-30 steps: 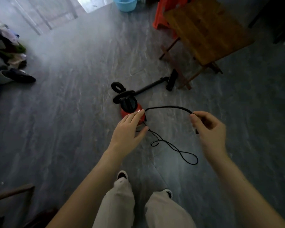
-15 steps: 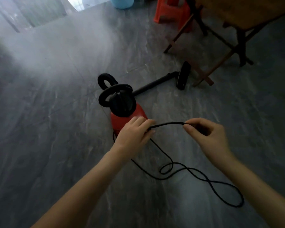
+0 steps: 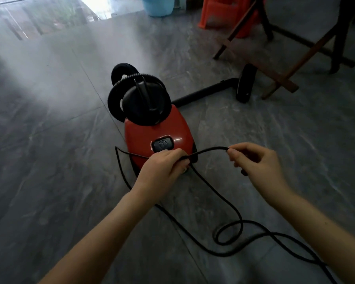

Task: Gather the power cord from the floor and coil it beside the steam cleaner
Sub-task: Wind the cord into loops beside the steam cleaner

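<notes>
The red steam cleaner (image 3: pixel 152 136), with a black hose coiled on top, stands on the grey floor just beyond my hands. The black power cord (image 3: pixel 217 193) runs from the cleaner's base, arcs between my hands and trails in loose loops on the floor at the lower right. My left hand (image 3: pixel 162 171) pinches the cord right in front of the cleaner. My right hand (image 3: pixel 256 162) holds the cord a short span to the right; the stretch between them is raised off the floor.
The cleaner's black wand and floor head (image 3: pixel 245 83) lie behind it to the right. A wooden folding table's legs (image 3: pixel 283 58) stand at the upper right, with an orange plastic stool (image 3: pixel 223 13) and a blue bucket (image 3: pixel 158 6) at the far edge.
The view has dropped closer to the cleaner. My hands have come nearer together right in front of it, and more cord lies in loops on the floor at the lower right.
</notes>
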`<state>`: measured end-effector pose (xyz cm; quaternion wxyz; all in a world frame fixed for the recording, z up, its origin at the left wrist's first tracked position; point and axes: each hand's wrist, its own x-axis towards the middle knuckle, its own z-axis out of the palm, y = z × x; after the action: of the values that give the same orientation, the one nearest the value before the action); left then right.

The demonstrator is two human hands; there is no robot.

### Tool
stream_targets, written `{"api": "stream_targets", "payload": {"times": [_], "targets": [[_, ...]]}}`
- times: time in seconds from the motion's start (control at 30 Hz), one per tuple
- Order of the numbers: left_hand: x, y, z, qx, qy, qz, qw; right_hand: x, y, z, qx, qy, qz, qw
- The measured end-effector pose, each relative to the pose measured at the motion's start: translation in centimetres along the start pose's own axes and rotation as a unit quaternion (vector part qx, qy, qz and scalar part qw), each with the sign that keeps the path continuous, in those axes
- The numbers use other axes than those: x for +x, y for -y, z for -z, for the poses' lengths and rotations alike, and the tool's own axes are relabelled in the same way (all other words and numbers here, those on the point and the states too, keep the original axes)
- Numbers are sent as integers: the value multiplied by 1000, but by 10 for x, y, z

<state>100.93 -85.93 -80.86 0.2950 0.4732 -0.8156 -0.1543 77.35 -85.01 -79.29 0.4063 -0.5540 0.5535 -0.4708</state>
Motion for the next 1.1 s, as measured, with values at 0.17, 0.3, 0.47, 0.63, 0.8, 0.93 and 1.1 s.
{"api": "stream_targets", "payload": {"times": [0.17,0.3,0.47,0.63,0.8,0.93,1.1], "targets": [[7,16,14,67,-35,2,997,-2,-16,11,31,-88,-19,995],[3,14,10,8,-34,57,998,-10,-27,14,44,-118,-52,991],[4,-4,-13,-219,-53,143,964,-16,-35,5,69,-92,-78,990],[11,-8,-16,-342,-48,205,916,-23,-39,-14,102,-52,-69,991],[10,-11,-28,-358,-21,228,905,-23,-39,-31,196,-19,-126,972],[10,-7,-34,-463,9,278,841,-25,-41,-33,216,32,-139,966],[5,-4,-40,-630,-6,297,717,-27,-40,-35,220,61,-123,966]]}}
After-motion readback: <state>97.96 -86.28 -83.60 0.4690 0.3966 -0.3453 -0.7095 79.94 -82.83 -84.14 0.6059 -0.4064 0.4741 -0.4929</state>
